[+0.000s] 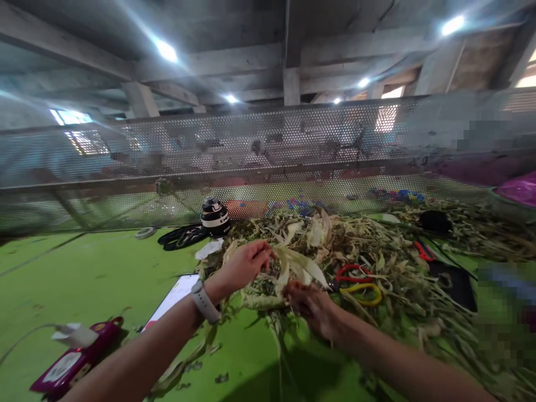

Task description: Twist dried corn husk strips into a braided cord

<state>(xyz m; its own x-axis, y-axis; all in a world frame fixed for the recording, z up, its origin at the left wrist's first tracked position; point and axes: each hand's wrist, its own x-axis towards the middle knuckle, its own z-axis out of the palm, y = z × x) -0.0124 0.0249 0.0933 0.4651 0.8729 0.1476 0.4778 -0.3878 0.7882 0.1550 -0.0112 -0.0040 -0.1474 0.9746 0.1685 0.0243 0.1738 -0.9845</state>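
Observation:
Dried corn husks (299, 265) stretch between my two hands over the green table. My left hand (249, 262), with a pale watch on its wrist, pinches the upper left part of a pale husk strip. My right hand (312, 307) is lower and closer, its fingers closed round the base of the same husks. A thicker bundled husk piece (263, 301) lies just left of my right fingers. Behind both hands spreads a large heap of loose husks (335, 234). Scissors with one red and one yellow handle (362, 293) rest on the heap beside my right hand.
A phone or tablet with a lit screen (173, 298) lies under my left forearm. A magenta power bank-like device (81, 357) with a white plug sits at the left. A black-and-white round container (215, 216) stands before a perforated metal screen (251, 145).

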